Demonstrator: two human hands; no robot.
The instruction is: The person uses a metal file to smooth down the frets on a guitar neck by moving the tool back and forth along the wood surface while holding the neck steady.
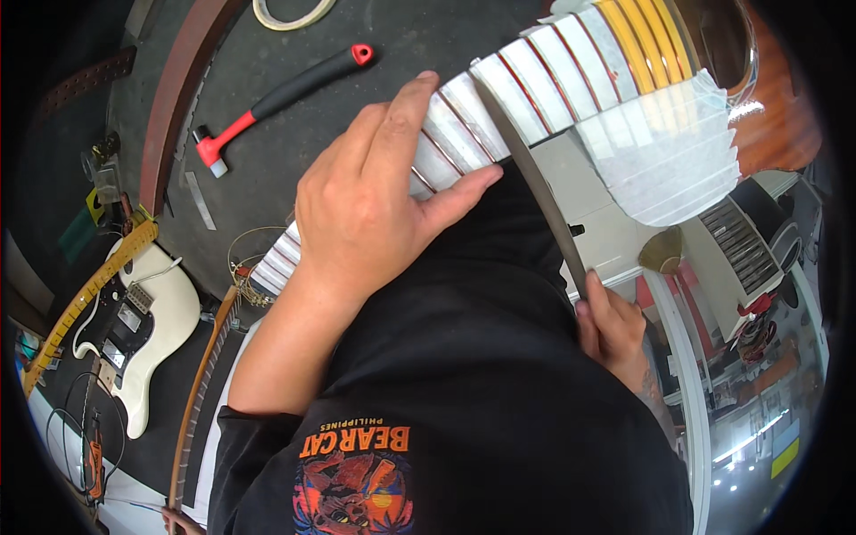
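A guitar neck crosses in front of me, its fretboard covered in strips of white tape, with bare metal frets between them and yellow tape near the body. My left hand is closed over the neck, fingers across the taped fretboard and thumb along its near edge. A long, narrow grey file slants across the fretboard, its far end lying over the frets. The file's near end is in my right hand, thumb and fingers closed round it. White masking sheet covers part of the brown guitar body.
A red-and-black hammer and a tape roll lie on the dark bench mat. Further left are a curved brown strap-like strip and a white electric guitar. At right, a glass-topped case stands beside me.
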